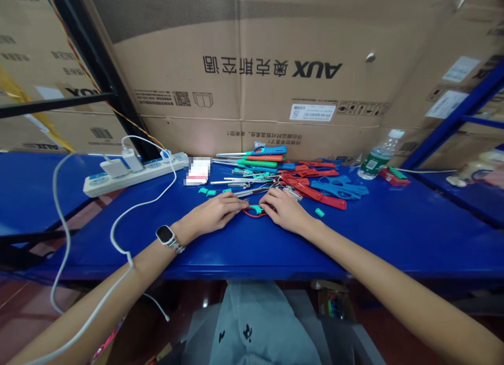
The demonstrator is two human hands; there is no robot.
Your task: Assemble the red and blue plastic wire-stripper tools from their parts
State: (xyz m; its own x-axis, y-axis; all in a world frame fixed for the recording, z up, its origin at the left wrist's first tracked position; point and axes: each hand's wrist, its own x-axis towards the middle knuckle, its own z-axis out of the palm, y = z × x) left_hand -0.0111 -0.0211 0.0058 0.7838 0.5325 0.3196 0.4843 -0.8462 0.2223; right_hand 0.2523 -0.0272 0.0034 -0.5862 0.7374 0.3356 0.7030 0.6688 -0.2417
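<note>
Between my two hands, low over the blue table, is a red lighter casing half (252,215) with a turquoise trigger piece (258,210) in it. My left hand (212,215), a watch on its wrist, pinches at the casing's left end; small thin parts show at its fingertips. My right hand (286,210) has its fingers bent over the casing's right end and hides that part. Just behind the hands lie metal lighter tubes (230,181), red casing halves (331,201) and blue casing halves (342,187). A loose turquoise piece (319,212) lies right of my right hand.
Assembled long-nosed lighters (260,164) lie at the back. A white power strip (136,176) with plugs and a trailing cable (114,228) is on the left, the cable crossing my left forearm. A water bottle (378,157) stands back right, before a large cardboard box (236,92).
</note>
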